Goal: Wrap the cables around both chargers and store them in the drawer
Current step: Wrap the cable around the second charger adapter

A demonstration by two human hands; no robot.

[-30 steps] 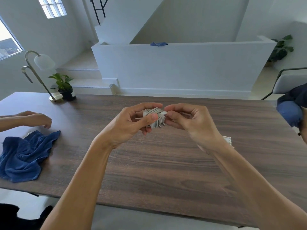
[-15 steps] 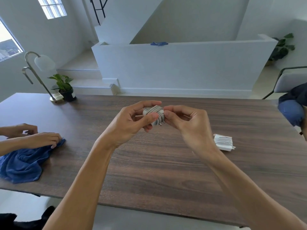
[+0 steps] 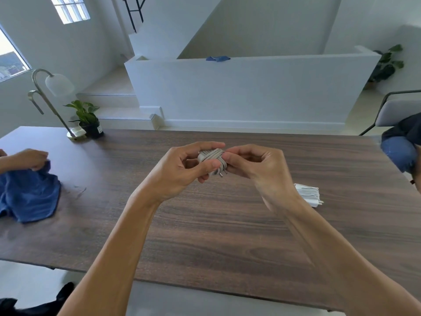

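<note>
A small white charger (image 3: pixel 213 158) with its cable wound crosswise around it is held above the middle of the wooden table (image 3: pixel 205 224), its two metal prongs pointing down. My left hand (image 3: pixel 182 169) grips it between thumb and fingers. My right hand (image 3: pixel 252 163) pinches the wound cable at the charger's right side. A second white charger (image 3: pixel 308 194), cable wrapped around it, lies on the table to the right, partly hidden behind my right forearm. No drawer is in view.
Another person's hands (image 3: pixel 29 158) handle a blue cloth (image 3: pixel 29 195) at the table's left edge. A curved lamp (image 3: pixel 54 92) and a small potted plant (image 3: pixel 87 119) stand at the far left corner. A chair (image 3: pixel 396 110) and a second person sit at the right.
The charger has turned in my hands so its prongs now point down, and my right fingers moved tighter onto the wrap. The other person's hands shifted on the blue cloth.
</note>
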